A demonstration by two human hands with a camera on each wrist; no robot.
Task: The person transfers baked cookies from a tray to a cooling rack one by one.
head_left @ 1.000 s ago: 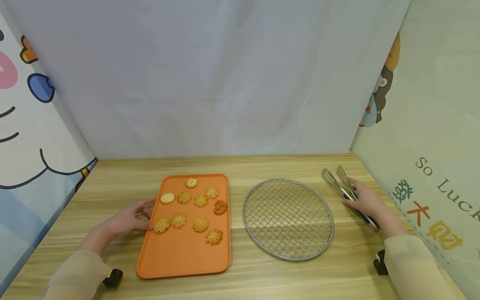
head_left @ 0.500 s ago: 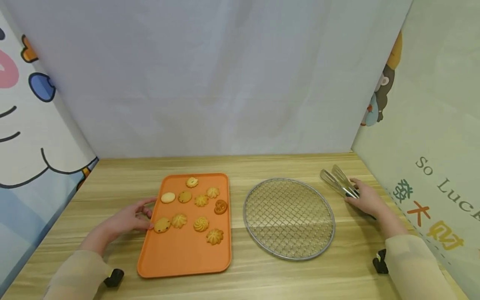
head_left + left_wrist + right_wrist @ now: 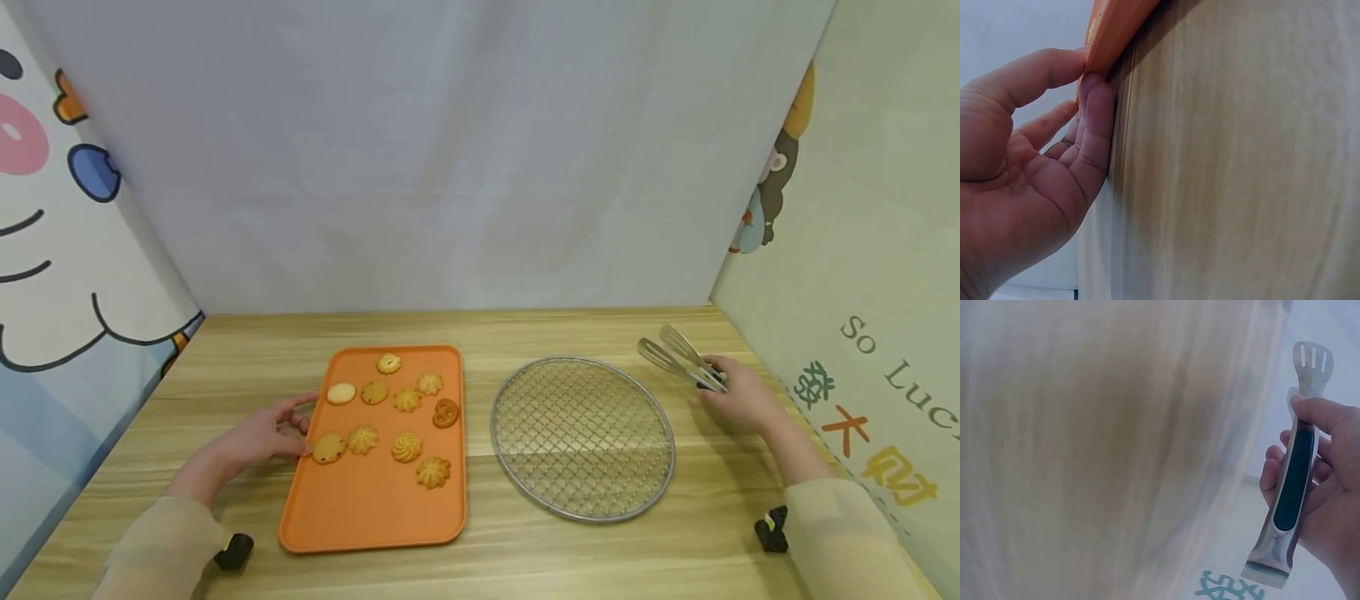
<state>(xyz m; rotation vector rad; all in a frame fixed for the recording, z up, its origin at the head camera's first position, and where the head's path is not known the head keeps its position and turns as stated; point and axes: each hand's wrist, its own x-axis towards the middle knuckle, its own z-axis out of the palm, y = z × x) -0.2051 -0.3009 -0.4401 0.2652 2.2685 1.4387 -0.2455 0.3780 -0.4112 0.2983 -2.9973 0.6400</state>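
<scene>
My left hand (image 3: pixel 258 435) is at the left edge of an orange tray (image 3: pixel 360 510) lying on the table. In the left wrist view its thumb and fingers pinch the tray's rim (image 3: pixel 1116 40). Several cookies (image 3: pixel 406 447) of different shapes, one like a pretzel (image 3: pixel 446 413), lie on the tray. At the right, my right hand (image 3: pixel 742 398) grips metal tongs (image 3: pixel 670 357) with slotted ends spread apart. The right wrist view shows the dark green inlay of the tongs (image 3: pixel 1295 478) between thumb and fingers; in the head view the hand hides their rear end.
A round wire mesh rack (image 3: pixel 583 437) lies on the wooden table (image 3: pixel 540 554) between the tray and the tongs. A pale cloth backdrop (image 3: pixel 450 167) stands behind, with printed panels at left and right (image 3: pixel 862 250).
My right hand has taken the tongs up and turned them, so their handle end has gone from sight behind the hand. The left hand stays at the tray, and the head view has shifted slightly.
</scene>
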